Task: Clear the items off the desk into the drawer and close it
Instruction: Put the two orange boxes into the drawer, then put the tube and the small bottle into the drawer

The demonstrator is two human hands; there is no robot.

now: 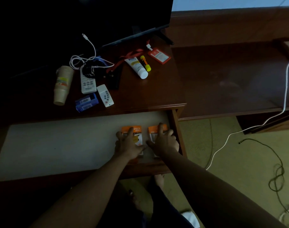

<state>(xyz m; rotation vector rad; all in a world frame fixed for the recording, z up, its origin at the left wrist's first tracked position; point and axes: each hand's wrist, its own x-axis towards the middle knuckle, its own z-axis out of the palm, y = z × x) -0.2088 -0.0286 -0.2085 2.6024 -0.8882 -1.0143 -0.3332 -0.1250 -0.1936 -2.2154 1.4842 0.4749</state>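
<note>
The drawer stands pulled out below the desk edge, with a pale liner. In its right end lie two orange charger boxes side by side. My left hand rests on the left box with its fingers spread. My right hand rests on the right box, index finger stretched forward. On the desk above remain a stack of paper cups, two white remotes, a blue box, a white cable, a white tube, a yellow marker and a red badge with lanyard.
A dark monitor stands at the back of the desk. A lower wooden shelf extends to the right, with a white cord hanging off it. Dark and white cords lie on the green floor. My feet show under the drawer.
</note>
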